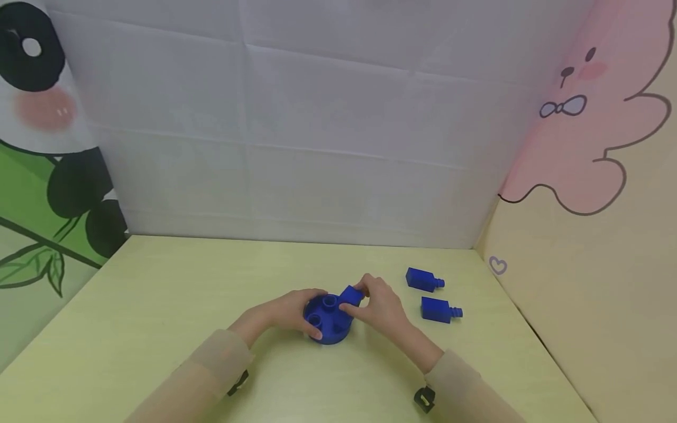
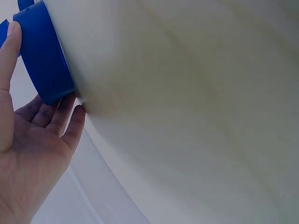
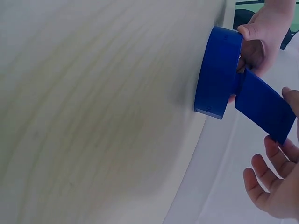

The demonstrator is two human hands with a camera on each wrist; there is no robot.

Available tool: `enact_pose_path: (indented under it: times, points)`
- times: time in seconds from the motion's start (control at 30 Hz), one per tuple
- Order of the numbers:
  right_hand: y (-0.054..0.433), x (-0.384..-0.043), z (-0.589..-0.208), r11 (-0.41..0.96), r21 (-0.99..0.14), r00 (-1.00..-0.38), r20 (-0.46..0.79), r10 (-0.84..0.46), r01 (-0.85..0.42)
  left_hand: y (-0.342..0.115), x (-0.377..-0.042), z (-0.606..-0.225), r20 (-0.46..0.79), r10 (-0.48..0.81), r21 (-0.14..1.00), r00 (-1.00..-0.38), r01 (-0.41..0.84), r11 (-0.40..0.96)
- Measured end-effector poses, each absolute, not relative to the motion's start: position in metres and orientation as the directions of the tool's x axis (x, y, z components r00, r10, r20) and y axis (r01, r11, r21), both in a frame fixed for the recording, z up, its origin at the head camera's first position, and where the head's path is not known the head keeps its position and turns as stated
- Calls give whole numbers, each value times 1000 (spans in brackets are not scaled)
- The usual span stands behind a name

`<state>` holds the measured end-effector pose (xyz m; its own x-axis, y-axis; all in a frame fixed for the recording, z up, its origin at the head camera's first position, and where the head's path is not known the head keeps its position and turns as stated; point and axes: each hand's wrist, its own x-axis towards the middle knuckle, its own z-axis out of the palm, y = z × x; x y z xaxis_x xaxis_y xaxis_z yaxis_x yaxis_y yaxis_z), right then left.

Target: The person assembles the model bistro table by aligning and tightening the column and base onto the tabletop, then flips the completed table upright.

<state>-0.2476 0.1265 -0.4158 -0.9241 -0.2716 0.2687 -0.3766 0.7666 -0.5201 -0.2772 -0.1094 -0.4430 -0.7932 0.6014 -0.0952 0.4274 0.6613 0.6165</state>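
The left hand [image 1: 291, 308] curls round the blue base [image 1: 330, 325] on the table [image 1: 185, 294], probably to steady it, while the right hand [image 1: 385, 308] pinches 1 blue block [image 1: 350, 295], its neck [image 3: 237, 85] meeting the base. 2 more blocks [image 1: 435, 309] lie rightward, seemingly for easy reach.

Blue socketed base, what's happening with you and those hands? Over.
Left hand gripping blue socketed base. Right hand pinching blue block at base's top. Two blue necked blocks lying off right, not in the way.
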Motion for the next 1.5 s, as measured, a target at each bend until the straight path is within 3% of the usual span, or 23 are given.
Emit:
enact_pose_path:
  times: [0.17,0.43,0.53,0.83,1.17,1.5]
  points:
    - [133,-249,-414,710,-514,-875,325,-358,-481,-109,-277,-443,-98,600,615,-794,425,664]
    - [156,-259,-407,440,-475,-632,398,-665,-762,-109,-280,-446,-91,603,619,-792,430,657]
    - [160,-262,-405,421,-467,-602,362,-712,-778,-108,-281,-447,-91,609,623,-788,432,652]
    - [161,-262,-410,529,-434,-671,305,-676,-730,-109,-281,-448,-98,611,623,-785,431,653]
    - [151,-245,-409,665,-494,-826,275,-492,-560,-108,-281,-444,-88,611,612,-787,441,656]
    - [135,-233,-413,709,-505,-870,293,-396,-493,-108,-280,-446,-82,616,613,-784,448,651]
